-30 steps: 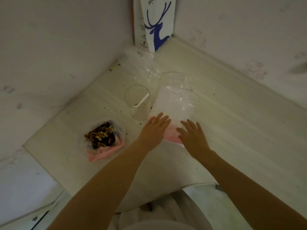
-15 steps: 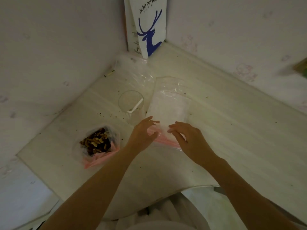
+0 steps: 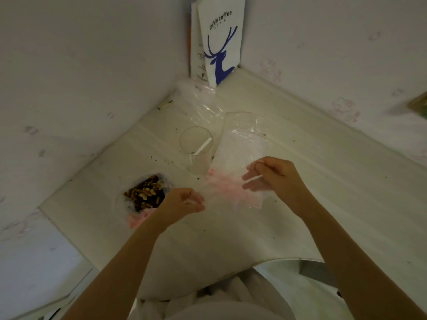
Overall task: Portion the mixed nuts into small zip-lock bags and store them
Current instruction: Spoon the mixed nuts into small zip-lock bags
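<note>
Hands curled, I see my left hand (image 3: 184, 200) and right hand (image 3: 275, 174) pinching a thin, clear zip-lock bag (image 3: 225, 187) with a pink strip, over the middle of the worktop (image 3: 323, 181). Lumpy brown mixed nuts (image 3: 145, 192) sit near its left edge. A clear cup (image 3: 196, 146) stands just behind them, and a paper coffee bag (image 3: 219, 42) is upright in the far corner.

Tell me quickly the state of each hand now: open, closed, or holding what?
Left hand: closed, pinching the left end of the empty zip-lock bag.
Right hand: closed, pinching the same bag's other end.
</note>
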